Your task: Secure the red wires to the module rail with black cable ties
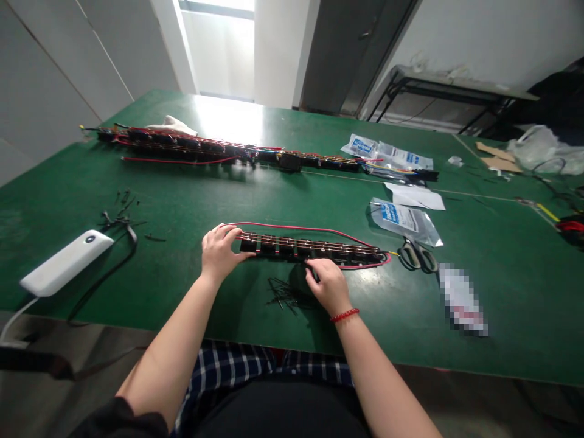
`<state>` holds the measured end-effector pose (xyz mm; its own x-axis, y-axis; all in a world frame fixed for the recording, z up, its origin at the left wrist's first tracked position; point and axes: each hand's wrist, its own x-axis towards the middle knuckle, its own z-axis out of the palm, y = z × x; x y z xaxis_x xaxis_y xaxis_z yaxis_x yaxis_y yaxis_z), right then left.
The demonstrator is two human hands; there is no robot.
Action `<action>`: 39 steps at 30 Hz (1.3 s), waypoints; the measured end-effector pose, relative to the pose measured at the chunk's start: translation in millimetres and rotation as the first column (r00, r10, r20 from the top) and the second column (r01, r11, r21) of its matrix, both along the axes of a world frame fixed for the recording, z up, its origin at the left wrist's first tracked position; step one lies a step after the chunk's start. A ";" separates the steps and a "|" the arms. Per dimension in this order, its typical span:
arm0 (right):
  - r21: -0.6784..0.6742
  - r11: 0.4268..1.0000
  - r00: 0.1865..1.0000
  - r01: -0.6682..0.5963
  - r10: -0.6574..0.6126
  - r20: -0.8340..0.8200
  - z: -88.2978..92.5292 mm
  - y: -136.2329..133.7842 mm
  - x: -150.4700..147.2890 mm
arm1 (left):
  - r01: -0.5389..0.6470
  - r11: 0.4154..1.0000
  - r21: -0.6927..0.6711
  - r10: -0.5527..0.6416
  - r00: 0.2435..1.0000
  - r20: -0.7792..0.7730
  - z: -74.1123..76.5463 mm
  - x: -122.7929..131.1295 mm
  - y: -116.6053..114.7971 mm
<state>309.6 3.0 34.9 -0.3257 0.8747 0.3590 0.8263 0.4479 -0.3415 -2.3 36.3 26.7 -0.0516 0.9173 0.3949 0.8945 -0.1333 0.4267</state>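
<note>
You have a wired strip of black blocks (310,249) lying lengthwise across the surface, directly under your fingers. A red wire (296,227) loops along its far side and wraps around its right end. Your left hand (222,252) is at the strip's left end, with the fingers (235,234) close together and curled over the end block, apparently gripping it. Your right hand (328,286) is on the near edge, towards the middle, with the fingers (314,271) together and touching the strip; a clamp there cannot be confirmed.

Handling estimate: fairly heavy for its size and stiff along the block row, but likely to flex between blocks. The wire looks soft and easily snagged. Best hold: the black bodies, at both ends, not the wire.

Just below your fingers lie loose black wire offcuts (283,297). Right of them are orange-handled scissors (417,255) and a foil pouch (404,222). Left of them sits a white power bank (66,263). Beyond them lies a longer wired strip (223,149).
</note>
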 end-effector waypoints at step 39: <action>0.119 0.990 0.997 0.080 -0.079 -0.017 15.3 52.2 50.5 | 0.097 0.980 -0.172 -0.065 0.981 0.182 -21.9 -40.2 22.0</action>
<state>360.1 55.3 50.1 -0.2517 0.8482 0.4660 0.8572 0.4189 -0.2995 -42.5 58.3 4.8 -0.0275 0.9761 0.2155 0.7932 -0.1099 0.5989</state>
